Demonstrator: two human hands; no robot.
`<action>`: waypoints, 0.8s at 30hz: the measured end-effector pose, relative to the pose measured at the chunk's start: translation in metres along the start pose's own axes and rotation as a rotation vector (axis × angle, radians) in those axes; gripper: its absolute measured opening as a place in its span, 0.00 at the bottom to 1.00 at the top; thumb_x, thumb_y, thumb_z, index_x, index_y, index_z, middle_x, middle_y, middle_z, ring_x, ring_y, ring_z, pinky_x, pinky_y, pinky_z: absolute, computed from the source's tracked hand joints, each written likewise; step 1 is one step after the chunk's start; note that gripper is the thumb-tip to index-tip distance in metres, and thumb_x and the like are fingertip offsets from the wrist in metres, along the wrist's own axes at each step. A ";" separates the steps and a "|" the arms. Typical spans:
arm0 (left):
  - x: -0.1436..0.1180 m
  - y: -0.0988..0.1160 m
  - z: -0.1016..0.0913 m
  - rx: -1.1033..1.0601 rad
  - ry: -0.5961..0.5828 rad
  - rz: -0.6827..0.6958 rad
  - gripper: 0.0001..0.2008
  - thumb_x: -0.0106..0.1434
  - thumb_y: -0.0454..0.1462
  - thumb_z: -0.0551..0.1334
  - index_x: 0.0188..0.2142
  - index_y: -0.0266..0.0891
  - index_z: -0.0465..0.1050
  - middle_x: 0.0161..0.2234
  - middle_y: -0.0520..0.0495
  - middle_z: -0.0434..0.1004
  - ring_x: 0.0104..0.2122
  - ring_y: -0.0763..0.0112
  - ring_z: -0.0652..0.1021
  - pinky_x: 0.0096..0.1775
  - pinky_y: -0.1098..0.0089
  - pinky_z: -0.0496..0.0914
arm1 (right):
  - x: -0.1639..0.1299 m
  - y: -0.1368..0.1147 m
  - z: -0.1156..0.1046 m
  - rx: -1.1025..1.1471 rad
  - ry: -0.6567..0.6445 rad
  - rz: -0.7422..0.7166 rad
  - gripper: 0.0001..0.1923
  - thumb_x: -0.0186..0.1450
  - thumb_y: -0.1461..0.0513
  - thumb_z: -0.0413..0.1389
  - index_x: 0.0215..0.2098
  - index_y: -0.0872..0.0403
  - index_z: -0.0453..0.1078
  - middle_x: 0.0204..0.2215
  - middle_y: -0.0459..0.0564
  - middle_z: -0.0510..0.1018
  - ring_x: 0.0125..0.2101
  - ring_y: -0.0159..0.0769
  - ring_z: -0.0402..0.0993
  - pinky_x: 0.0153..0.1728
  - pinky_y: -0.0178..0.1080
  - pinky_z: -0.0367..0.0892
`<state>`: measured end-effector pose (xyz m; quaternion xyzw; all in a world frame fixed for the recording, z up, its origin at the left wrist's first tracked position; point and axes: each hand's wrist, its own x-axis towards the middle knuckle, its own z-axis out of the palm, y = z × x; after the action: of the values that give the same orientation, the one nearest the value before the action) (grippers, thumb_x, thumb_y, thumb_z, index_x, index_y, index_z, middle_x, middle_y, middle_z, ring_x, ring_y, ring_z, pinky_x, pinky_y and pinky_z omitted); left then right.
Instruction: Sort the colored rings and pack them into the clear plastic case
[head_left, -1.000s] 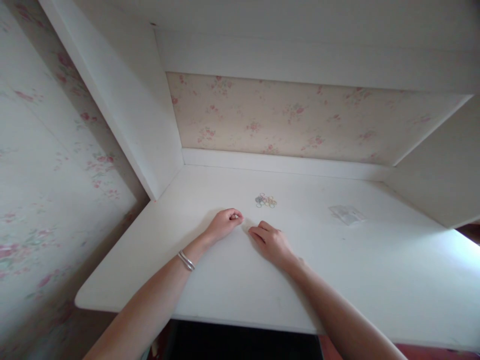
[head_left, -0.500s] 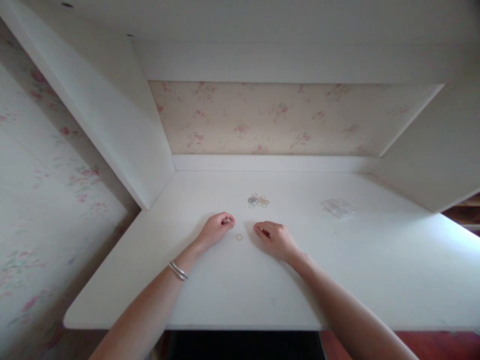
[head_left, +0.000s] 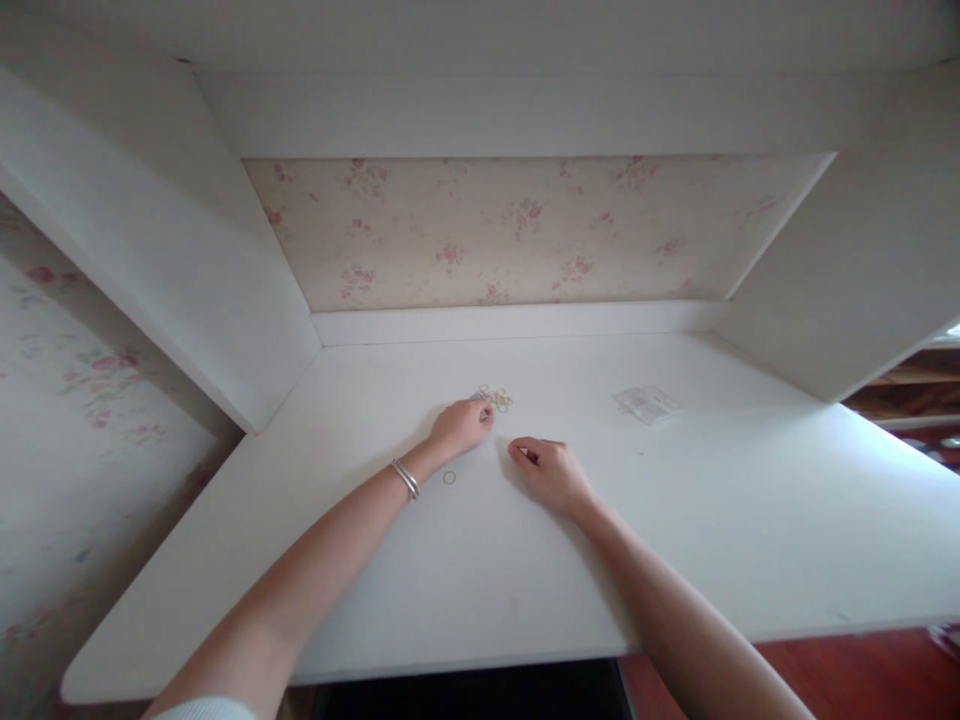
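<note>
Left hand [head_left: 463,425] is reaching into the rubber band pile [head_left: 495,398].
Fingers curled, touching it, mid-desk [head_left: 712,540]; right hand [head_left: 550,470] is resting loosely curled. Bands look light, stretchy; pinch one.

Soft daylight from the right, faint shadows, mild softness, wide-angle stretching at the edges.

From my remote seat this reads as a room in a home. I see a white built-in desk [head_left: 675,540] set into an alcove, with white side panels [head_left: 172,270] and a shelf overhead. Pale floral wallpaper [head_left: 525,230] with pink roses covers the back of the alcove and the wall at left. A strip of reddish wooden floor [head_left: 862,680] shows below the desk edge.
</note>
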<state>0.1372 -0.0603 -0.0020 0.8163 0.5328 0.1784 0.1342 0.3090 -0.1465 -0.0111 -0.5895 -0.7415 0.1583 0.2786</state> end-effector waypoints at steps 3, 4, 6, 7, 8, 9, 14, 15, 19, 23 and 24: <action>0.015 0.004 0.004 0.111 -0.021 -0.012 0.13 0.62 0.42 0.53 0.42 0.44 0.73 0.42 0.46 0.77 0.40 0.63 0.76 0.41 0.67 0.68 | 0.000 0.001 0.000 -0.014 -0.008 -0.005 0.15 0.66 0.57 0.46 0.35 0.49 0.74 0.27 0.46 0.78 0.27 0.32 0.71 0.29 0.31 0.57; 0.018 0.004 0.004 0.131 -0.025 -0.011 0.14 0.63 0.42 0.52 0.42 0.44 0.73 0.42 0.45 0.77 0.40 0.63 0.76 0.41 0.66 0.68 | 0.000 0.002 0.000 -0.018 -0.013 -0.008 0.15 0.66 0.57 0.46 0.36 0.49 0.74 0.28 0.46 0.78 0.27 0.32 0.71 0.29 0.31 0.57; 0.022 0.003 0.005 0.158 -0.037 0.006 0.14 0.64 0.41 0.51 0.42 0.44 0.73 0.42 0.46 0.77 0.40 0.63 0.76 0.41 0.66 0.68 | 0.001 0.003 0.000 -0.027 -0.024 -0.014 0.15 0.66 0.57 0.46 0.36 0.49 0.74 0.28 0.46 0.78 0.27 0.32 0.71 0.28 0.31 0.57; 0.023 0.003 0.005 0.168 -0.045 0.020 0.14 0.64 0.41 0.51 0.42 0.44 0.73 0.42 0.46 0.77 0.40 0.63 0.76 0.41 0.66 0.68 | 0.001 0.003 0.000 -0.034 -0.030 -0.015 0.14 0.66 0.57 0.46 0.36 0.49 0.74 0.28 0.46 0.78 0.27 0.31 0.71 0.28 0.31 0.57; 0.024 0.003 0.005 0.175 -0.055 0.031 0.14 0.65 0.41 0.50 0.42 0.44 0.73 0.41 0.46 0.77 0.40 0.64 0.76 0.41 0.66 0.68 | 0.002 0.003 0.001 -0.040 -0.035 -0.016 0.15 0.66 0.57 0.46 0.36 0.49 0.74 0.28 0.46 0.78 0.26 0.31 0.71 0.28 0.31 0.57; 0.024 0.002 0.005 0.179 -0.066 0.038 0.14 0.65 0.41 0.50 0.41 0.44 0.73 0.41 0.47 0.77 0.41 0.64 0.76 0.41 0.67 0.67 | 0.002 0.003 0.001 -0.046 -0.041 -0.017 0.15 0.66 0.57 0.46 0.36 0.49 0.74 0.28 0.46 0.78 0.26 0.31 0.71 0.27 0.31 0.57; 0.025 0.003 0.004 0.186 -0.066 0.047 0.14 0.65 0.41 0.51 0.46 0.45 0.70 0.43 0.47 0.76 0.42 0.65 0.75 0.42 0.67 0.67 | 0.002 0.001 0.001 -0.061 -0.058 -0.015 0.15 0.66 0.57 0.46 0.37 0.48 0.74 0.29 0.46 0.79 0.27 0.31 0.71 0.28 0.31 0.57; 0.026 0.003 0.004 0.188 -0.069 0.061 0.14 0.65 0.40 0.51 0.47 0.45 0.70 0.44 0.48 0.76 0.42 0.65 0.75 0.42 0.67 0.67 | 0.002 0.001 0.000 -0.067 -0.064 -0.011 0.15 0.66 0.57 0.46 0.38 0.48 0.74 0.29 0.46 0.79 0.27 0.31 0.71 0.28 0.31 0.57; 0.028 0.001 0.004 0.189 -0.116 0.099 0.14 0.65 0.40 0.50 0.44 0.45 0.72 0.44 0.48 0.76 0.42 0.64 0.75 0.42 0.67 0.68 | 0.001 0.001 0.000 -0.076 -0.084 0.002 0.14 0.66 0.57 0.46 0.39 0.47 0.74 0.32 0.46 0.79 0.30 0.32 0.72 0.29 0.31 0.58; 0.027 0.001 0.003 0.187 -0.166 0.119 0.13 0.64 0.38 0.51 0.39 0.42 0.73 0.40 0.46 0.77 0.40 0.63 0.76 0.40 0.66 0.68 | 0.000 0.000 -0.001 -0.083 -0.094 -0.012 0.14 0.66 0.57 0.46 0.39 0.47 0.74 0.33 0.46 0.79 0.32 0.33 0.73 0.31 0.31 0.58; 0.026 0.002 0.002 0.188 -0.176 0.126 0.12 0.63 0.37 0.51 0.38 0.42 0.73 0.40 0.45 0.77 0.39 0.63 0.76 0.40 0.67 0.68 | 0.000 0.000 -0.001 -0.087 -0.095 -0.016 0.14 0.66 0.57 0.47 0.39 0.47 0.74 0.33 0.46 0.79 0.32 0.33 0.73 0.31 0.31 0.58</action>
<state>0.1490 -0.0372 0.0003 0.8695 0.4811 0.0634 0.0922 0.3098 -0.1463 -0.0105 -0.5871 -0.7647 0.1515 0.2181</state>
